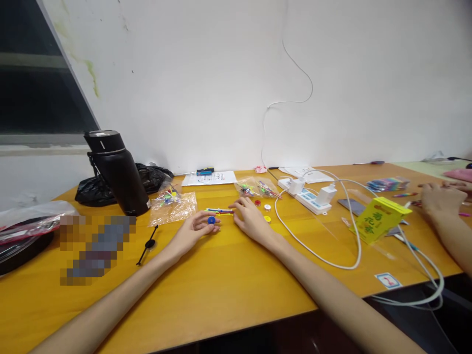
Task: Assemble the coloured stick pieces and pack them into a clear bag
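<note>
Pinching a blue disc (211, 221), the left hand (193, 231) rests on the desk (228, 280); the right hand (253, 220), loosely spread, touches coloured sticks (220, 211) lying parallel to the far edge, just beyond the disc.

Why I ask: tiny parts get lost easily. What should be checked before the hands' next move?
1. Left hand grips blue disc: ok.
2. Right hand fingertips touching coloured sticks: ok.
3. Red disc, white disc and yellow disc lying on table beside right hand: ok.
4. White cable clear of right forearm: cannot tell.
5. Other person's hand apart, far right: ok.
</note>
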Demonstrator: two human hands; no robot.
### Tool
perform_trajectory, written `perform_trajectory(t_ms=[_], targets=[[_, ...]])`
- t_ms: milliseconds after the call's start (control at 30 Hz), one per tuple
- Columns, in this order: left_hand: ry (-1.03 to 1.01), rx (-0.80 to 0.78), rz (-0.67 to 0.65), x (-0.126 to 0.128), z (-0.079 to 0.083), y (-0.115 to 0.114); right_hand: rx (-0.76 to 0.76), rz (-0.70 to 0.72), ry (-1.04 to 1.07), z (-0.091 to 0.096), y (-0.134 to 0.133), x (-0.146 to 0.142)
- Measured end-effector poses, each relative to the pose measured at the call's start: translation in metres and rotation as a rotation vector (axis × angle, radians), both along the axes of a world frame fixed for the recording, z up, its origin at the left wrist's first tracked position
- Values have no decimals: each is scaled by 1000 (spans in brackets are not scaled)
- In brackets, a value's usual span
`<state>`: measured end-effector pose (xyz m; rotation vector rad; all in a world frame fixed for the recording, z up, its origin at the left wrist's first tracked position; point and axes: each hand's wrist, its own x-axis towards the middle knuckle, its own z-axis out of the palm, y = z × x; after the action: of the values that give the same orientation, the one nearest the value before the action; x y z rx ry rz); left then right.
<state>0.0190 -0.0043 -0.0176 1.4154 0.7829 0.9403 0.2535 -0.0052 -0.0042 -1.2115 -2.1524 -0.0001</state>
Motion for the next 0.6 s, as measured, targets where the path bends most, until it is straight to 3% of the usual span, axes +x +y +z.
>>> perform_trajectory(t_ms=[267,600], targets=[[-17,4,12,3,2,-1,-18,-33,-142,-5,4,1],[-80,-25,40,2,2,-1,13,-180,-218,-2,9,10]])
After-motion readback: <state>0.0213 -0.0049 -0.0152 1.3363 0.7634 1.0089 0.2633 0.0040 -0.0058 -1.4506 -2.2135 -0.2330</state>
